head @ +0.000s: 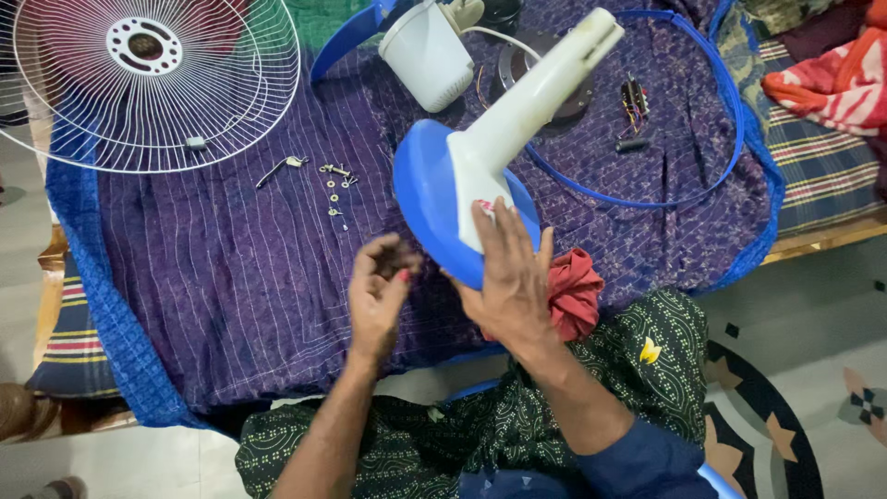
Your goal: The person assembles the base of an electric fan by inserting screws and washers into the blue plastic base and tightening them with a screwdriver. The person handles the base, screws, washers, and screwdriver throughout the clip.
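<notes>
Over the purple cloth [231,277], your right hand [513,277] lies flat against the tilted fan base [434,199], steadying it, so keep it still while your left hand [377,291], fingers curled on something small and dark, works beside it.

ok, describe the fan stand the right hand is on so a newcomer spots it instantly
On the purple cloth, look at the centre, just above the right hand. The fan stand is a white tapered column rising from a round blue base, unlike the wire fan guard at far left.
</notes>
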